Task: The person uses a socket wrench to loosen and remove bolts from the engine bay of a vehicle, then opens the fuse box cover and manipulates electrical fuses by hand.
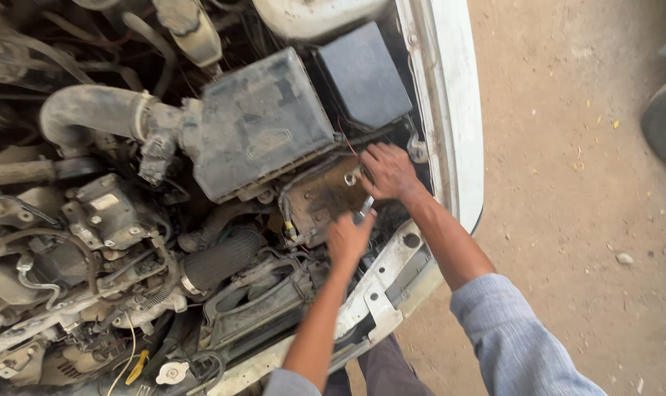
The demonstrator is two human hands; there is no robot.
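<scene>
1. Head view: the left hand (349, 238) is clenched around a small metal tool (364, 209), which sticks up from the fist over a rusty tray (322, 198) in the open engine bay.
2. The right hand (388, 171) lies spread and flat on the far edge of that tray, grasping nothing, just beside the tool's tip.
3. A black air filter box (256, 121) sits just left of the tray; the white car body edge (450, 117) runs to the right.
</scene>
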